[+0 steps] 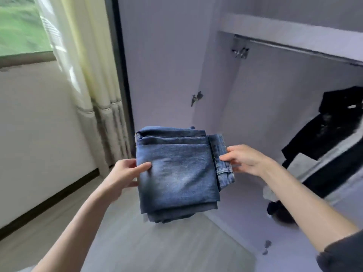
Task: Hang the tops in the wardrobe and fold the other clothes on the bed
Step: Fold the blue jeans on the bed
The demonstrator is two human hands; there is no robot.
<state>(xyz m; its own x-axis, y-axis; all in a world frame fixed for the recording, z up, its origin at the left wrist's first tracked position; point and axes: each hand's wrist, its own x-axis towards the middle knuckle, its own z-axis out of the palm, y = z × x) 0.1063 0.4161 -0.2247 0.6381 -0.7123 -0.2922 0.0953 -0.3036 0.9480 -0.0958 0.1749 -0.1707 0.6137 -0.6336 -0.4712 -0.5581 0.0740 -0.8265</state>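
Item: folded jeans (176,173), blue denim, held in the air before the open wardrobe (255,118), between both hands; waistband edge sticks out on the right side.
Left hand (125,173): grips the left edge, thumb on top, fingers under.
Right hand (245,160): pinches the waistband side, fingers curled round the edge.
Also present: dark top (334,122) hanging at the wardrobe's right; hanging rail (294,48); curtain (94,85); window (19,26).
Handling, as a judgement: keep both grips level so the layers do not slide apart; support from beneath; set down flat, loose waistband tucked in first.
Writing or labels: none legible; the frame is slightly blurred.
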